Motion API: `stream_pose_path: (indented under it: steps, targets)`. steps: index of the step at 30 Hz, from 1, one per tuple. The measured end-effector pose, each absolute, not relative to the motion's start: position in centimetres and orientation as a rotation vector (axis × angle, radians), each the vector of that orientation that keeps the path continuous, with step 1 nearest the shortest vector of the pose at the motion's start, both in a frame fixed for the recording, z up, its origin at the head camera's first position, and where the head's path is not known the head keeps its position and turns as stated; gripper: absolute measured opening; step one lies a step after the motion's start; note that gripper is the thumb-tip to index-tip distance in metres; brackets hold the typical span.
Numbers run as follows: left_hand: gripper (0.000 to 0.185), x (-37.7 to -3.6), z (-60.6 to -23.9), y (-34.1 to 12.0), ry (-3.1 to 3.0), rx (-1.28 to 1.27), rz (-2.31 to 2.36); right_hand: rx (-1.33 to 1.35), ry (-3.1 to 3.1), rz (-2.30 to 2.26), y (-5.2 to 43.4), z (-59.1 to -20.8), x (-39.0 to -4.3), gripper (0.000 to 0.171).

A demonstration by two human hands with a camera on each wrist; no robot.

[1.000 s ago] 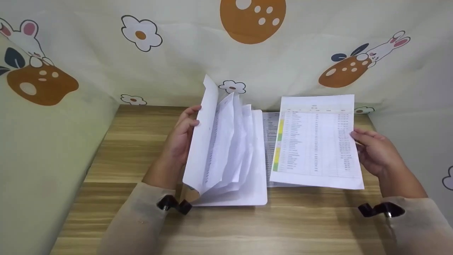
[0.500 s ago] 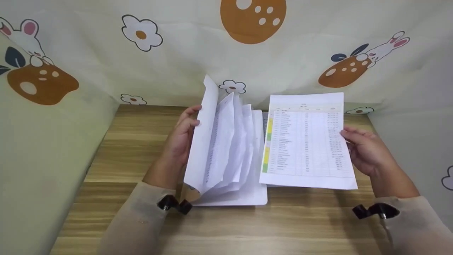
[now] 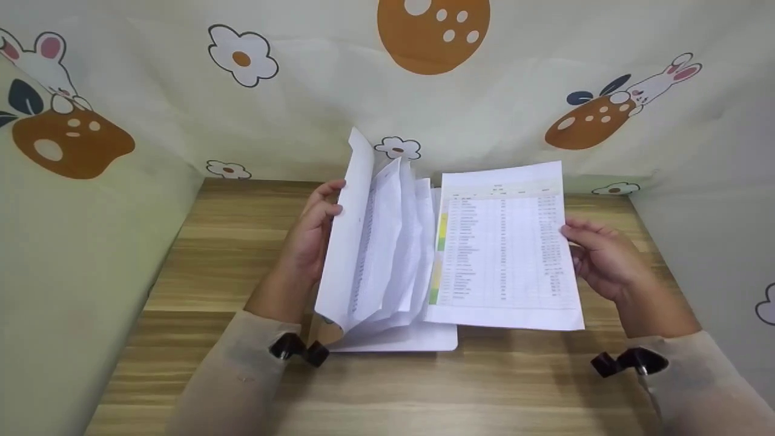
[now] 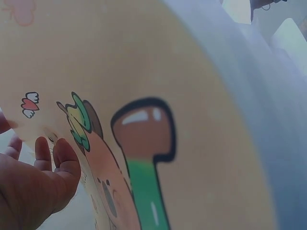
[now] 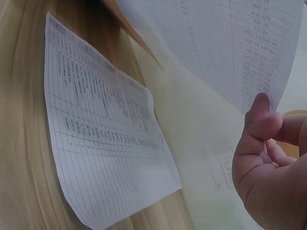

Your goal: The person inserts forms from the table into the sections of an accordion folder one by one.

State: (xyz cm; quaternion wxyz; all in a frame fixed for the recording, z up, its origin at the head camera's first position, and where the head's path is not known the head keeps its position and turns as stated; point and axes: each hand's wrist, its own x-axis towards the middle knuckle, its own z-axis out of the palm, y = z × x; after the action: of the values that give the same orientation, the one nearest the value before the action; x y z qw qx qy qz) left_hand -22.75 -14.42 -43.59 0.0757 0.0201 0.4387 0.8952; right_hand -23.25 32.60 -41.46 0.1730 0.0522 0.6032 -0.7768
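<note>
In the head view my left hand (image 3: 312, 227) holds up the bent cover of a notebook (image 3: 442, 341), fingers behind its edge and thumb toward the inside. Several white pages (image 3: 387, 242) stand fanned out between the covers. The left wrist view shows the cover's outside (image 4: 216, 143), tan with cartoon figures. My right hand (image 3: 605, 254) pinches a printed sheet (image 3: 502, 242) by its right edge. This sheet has a table of text and yellow and green cells down its left side. It is tilted over the notebook's right part, its left edge against the fanned pages.
A second printed sheet (image 5: 105, 134) lies on the wooden table (image 3: 375, 393), seen in the right wrist view and hidden under the held sheet in the head view. A cloth (image 3: 315, 109) with rabbit and flower prints hangs behind the table and along both sides.
My right hand has moved left with the printed sheet, from beside the notebook to overlapping its right half. My left hand and the raised cover have stayed in place.
</note>
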Motion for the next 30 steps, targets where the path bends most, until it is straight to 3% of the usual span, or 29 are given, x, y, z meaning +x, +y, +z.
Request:
stream_pose_path:
  steps: [30]
  targets:
    - [0.041,-22.6,-43.5,-14.4,1.339,0.054,2.665,0.128,1.722,-2.122,28.1,-42.4,-25.6,0.017]
